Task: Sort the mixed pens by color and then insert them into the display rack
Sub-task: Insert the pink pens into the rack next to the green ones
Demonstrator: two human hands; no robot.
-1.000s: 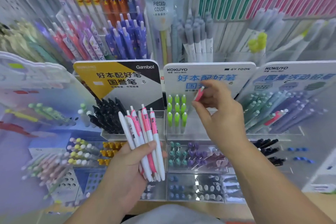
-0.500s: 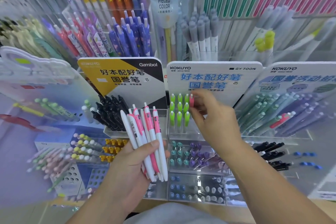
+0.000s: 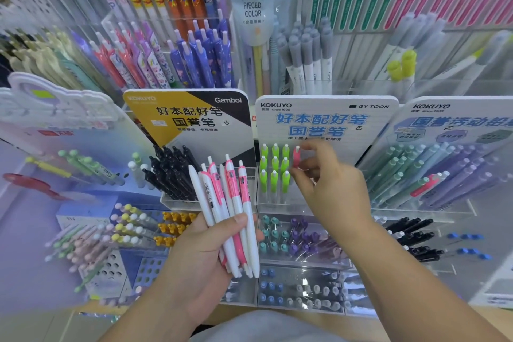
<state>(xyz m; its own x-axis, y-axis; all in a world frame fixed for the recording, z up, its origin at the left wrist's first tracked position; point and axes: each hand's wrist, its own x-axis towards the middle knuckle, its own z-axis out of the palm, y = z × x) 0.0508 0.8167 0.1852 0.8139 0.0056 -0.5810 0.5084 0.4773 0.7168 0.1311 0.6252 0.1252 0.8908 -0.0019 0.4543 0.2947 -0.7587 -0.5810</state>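
Observation:
My left hand [image 3: 194,258] grips a fan of several white-and-pink pens [image 3: 230,211], tips pointing down, in front of the display. A single pink pen [image 3: 296,157] stands upright in the clear rack [image 3: 277,204] under the blue-lettered KOKUYO sign, just right of the rows of lime-green pens [image 3: 274,172]. The thumb and forefinger of my right hand [image 3: 327,189] pinch that pen's lower part; its barrel is hidden behind my fingers.
Black pens [image 3: 172,172] fill the rack under the yellow Gambol sign. A stray pink pen [image 3: 424,183] lies among green and purple pens at the right. Teal and purple pens [image 3: 288,236] sit in lower trays. Shelves of hanging pens stand behind.
My right hand carried the pink pen down from in front of the sign into the rack beside the green pens. My left hand held its bundle still.

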